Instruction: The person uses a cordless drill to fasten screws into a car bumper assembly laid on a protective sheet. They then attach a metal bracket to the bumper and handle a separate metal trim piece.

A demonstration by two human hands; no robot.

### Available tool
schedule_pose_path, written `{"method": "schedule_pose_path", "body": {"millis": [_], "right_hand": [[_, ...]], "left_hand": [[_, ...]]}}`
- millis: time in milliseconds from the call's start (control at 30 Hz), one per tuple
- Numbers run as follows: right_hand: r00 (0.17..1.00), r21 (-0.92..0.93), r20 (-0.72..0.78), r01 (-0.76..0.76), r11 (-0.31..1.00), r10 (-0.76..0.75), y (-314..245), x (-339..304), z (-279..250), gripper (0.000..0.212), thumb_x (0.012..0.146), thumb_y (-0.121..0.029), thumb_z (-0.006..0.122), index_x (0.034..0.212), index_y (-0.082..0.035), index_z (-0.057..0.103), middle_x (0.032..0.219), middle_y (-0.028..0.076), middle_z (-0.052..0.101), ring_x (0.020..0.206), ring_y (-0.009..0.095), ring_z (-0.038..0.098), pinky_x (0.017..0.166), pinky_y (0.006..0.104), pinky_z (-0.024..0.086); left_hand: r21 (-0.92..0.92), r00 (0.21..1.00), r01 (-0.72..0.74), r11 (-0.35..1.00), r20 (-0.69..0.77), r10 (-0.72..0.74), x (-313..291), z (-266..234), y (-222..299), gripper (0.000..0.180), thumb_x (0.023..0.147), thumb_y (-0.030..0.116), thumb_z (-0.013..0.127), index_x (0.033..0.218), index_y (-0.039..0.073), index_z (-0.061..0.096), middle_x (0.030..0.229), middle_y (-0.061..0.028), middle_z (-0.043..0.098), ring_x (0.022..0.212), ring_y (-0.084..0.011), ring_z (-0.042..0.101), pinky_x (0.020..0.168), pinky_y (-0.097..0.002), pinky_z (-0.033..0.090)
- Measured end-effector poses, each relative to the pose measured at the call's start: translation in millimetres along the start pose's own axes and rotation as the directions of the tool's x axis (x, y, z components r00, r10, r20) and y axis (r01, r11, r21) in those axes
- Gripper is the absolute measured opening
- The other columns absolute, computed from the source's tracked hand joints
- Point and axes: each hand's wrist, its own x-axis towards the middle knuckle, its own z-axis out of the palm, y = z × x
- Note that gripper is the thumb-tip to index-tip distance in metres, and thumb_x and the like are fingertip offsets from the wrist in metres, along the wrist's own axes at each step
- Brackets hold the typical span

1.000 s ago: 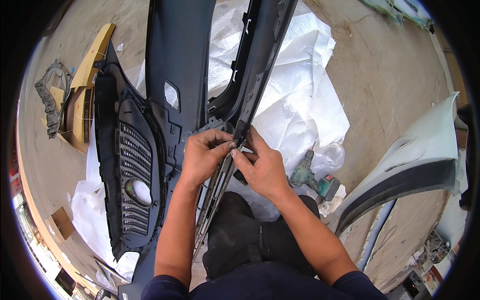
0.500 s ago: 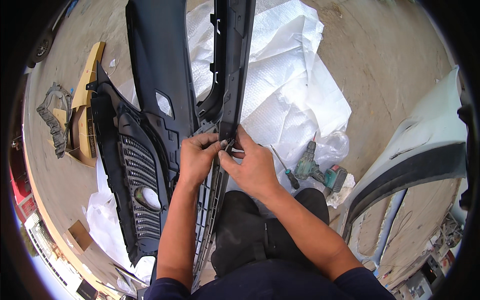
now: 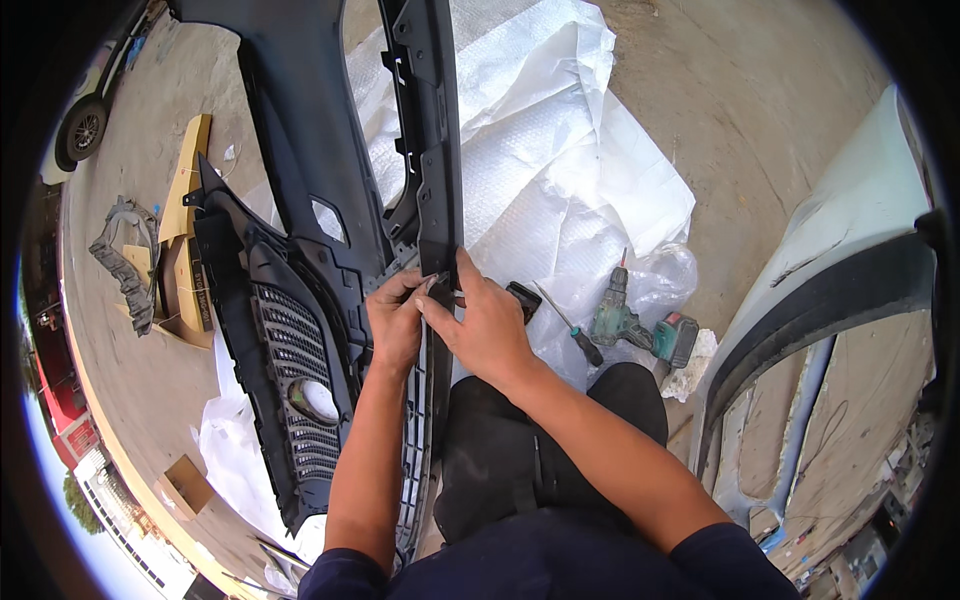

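Observation:
A large black plastic car bumper stretches from the far edge down past my left side, and its narrow edge strip runs beneath my fingers. My left hand is closed, thumb and forefinger pinched at a joint in that strip; whatever small thing they hold is hidden. From the other side, my right hand grips the strip's edge, its forefinger along the outer face and its thumb touching the left fingertips. To the left, a black grille with silvery slats and a round opening lies alongside the bumper.
Right of my hands, a screwdriver and a green cordless drill lie on white wrapping sheet. A pale fender stands at the right. Cardboard lies on the floor at the left, with a car wheel beyond.
The view has shifted, and the bumper and my hands appear slightly further left. My fingers stay at the same joint. A dark object now shows beside my right hand's knuckles.

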Motion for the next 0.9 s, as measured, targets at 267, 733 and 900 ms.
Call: {"method": "schedule_pose_path", "body": {"millis": [267,733,900], "right_hand": [[0.997,0.066,0.078,-0.016,0.998,0.011,10,-11,-5,0.089,0.101,-0.052,0.075,0.154,0.015,0.049,0.135,0.038,0.068,0.126,0.052,0.066,0.110,0.0526,0.053],[0.615,-0.084,-0.683,-0.603,0.793,0.395,157,-486,-233,0.038,0.103,-0.032,0.071,0.125,-0.002,0.078,0.110,0.021,0.082,0.102,0.036,0.080,0.091,0.0440,0.063],[0.196,0.265,-0.667,-0.839,0.475,0.719,266,-684,-155,0.038,0.099,-0.038,0.068,0.113,-0.006,0.084,0.113,0.022,0.081,0.108,0.043,0.077,0.096,0.0499,0.061]], "left_hand": [[-0.125,0.991,0.115,0.986,0.088,-0.104,-13,-6,24,0.036,0.115,0.028,0.061,0.126,-0.003,0.076,0.117,-0.0083,0.078,0.105,-0.0137,0.069,0.096,-0.0294,0.054],[0.670,0.962,-0.242,0.702,0.069,0.266,30,23,-2,0.054,0.111,0.049,0.066,0.102,-0.004,0.071,0.088,-0.0066,0.072,0.076,-0.0216,0.061,0.074,-0.0400,0.050],[0.540,0.985,-0.157,0.827,0.145,0.093,20,-3,21,0.072,0.106,0.056,0.069,0.144,-0.005,0.063,0.123,-0.0134,0.075,0.103,-0.0255,0.073,0.092,-0.0381,0.058]]}}
